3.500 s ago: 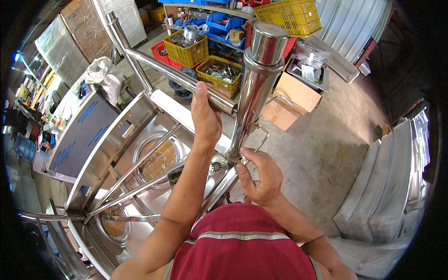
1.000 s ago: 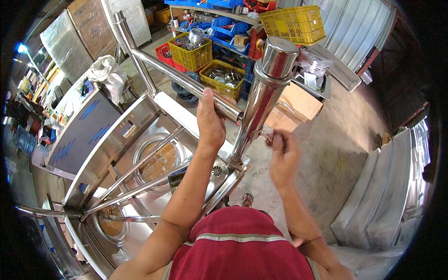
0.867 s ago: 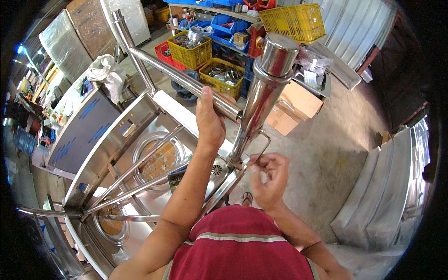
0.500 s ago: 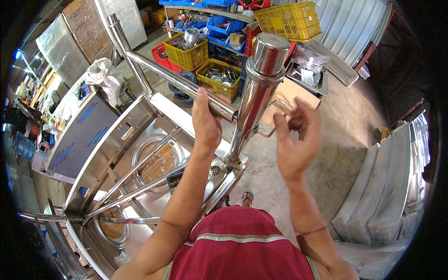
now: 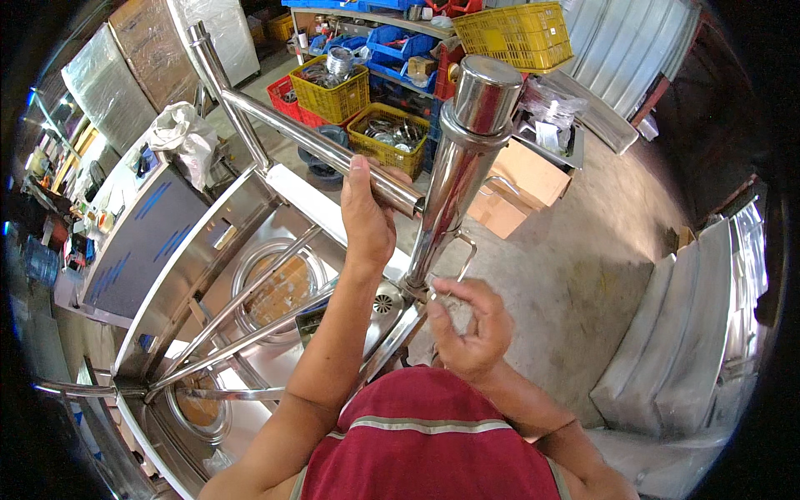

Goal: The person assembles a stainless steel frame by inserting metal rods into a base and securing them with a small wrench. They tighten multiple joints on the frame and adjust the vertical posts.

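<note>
My left hand (image 5: 369,212) is closed around a shiny horizontal metal tube (image 5: 304,143), thumb lying along its top. The tube's right end meets a thick polished metal leg (image 5: 454,179) with a collar and a capped top. Low on the leg's right side, a bent metal rod handle (image 5: 473,248) sticks out. Just below it is my right hand (image 5: 475,329), fingers curled and slightly blurred, thumb and forefinger apart. The forefinger overlaps the handle's lower end in view; whether they touch, I cannot tell. The leg stands on a metal frame (image 5: 158,308) with round openings.
Yellow crates (image 5: 333,98) of metal parts and blue bins (image 5: 400,42) stand at the back. A cardboard box (image 5: 525,179) lies on the floor beyond the leg. Wrapped sheets (image 5: 658,342) lean at the right; a grey panel (image 5: 146,242) stands at the left.
My right hand has moved down and left, from beside the leg to near its base. The bent handle has swung round to point lower. My left hand keeps its grip.
</note>
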`<state>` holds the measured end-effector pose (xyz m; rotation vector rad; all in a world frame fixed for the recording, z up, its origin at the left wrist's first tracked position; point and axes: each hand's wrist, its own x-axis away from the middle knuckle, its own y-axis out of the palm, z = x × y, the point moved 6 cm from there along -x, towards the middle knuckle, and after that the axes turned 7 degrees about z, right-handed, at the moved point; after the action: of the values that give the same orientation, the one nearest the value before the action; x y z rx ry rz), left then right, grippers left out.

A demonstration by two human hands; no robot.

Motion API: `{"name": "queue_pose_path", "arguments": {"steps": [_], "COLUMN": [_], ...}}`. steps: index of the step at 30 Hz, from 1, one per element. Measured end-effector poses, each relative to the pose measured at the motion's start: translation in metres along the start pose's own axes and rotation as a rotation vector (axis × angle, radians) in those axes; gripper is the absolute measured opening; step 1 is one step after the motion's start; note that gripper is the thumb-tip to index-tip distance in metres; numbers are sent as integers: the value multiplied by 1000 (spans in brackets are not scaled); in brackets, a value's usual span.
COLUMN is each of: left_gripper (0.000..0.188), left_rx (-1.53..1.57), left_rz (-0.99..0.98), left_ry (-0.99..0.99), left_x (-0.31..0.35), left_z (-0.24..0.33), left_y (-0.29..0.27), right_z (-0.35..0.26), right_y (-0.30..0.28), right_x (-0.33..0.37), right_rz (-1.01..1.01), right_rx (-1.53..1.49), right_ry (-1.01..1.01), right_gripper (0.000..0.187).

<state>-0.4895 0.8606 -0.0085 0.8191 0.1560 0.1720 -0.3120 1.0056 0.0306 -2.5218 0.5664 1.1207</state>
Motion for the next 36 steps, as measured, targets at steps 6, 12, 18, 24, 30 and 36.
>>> {"name": "queue_pose_path", "arguments": {"steps": [6, 12, 18, 24, 30, 36], "left_gripper": [35, 35, 35, 35, 38, 34], "left_rx": [50, 46, 37, 62, 41, 53], "left_rz": [-38, 2, -4, -8, -20, -75], "left_ry": [13, 1, 3, -3, 21, 14], "left_x": [0, 3, 2, 2, 4, 5], "left_z": [1, 3, 2, 2, 4, 4], "left_y": [4, 5, 4, 5, 7, 6], "right_z": [22, 87, 31, -2, 22, 64], "right_y": [-17, -13, 5, -1, -12, -8], "right_x": [-78, -47, 22, -41, -78, -77], "right_rz": [215, 83, 39, -29, 303, 215], "right_rx": [278, 20, -182, 213, -69, -249], "right_ry": [-76, 340, 270, -182, -16, 353], "right_gripper": [20, 12, 20, 29, 25, 26]}}
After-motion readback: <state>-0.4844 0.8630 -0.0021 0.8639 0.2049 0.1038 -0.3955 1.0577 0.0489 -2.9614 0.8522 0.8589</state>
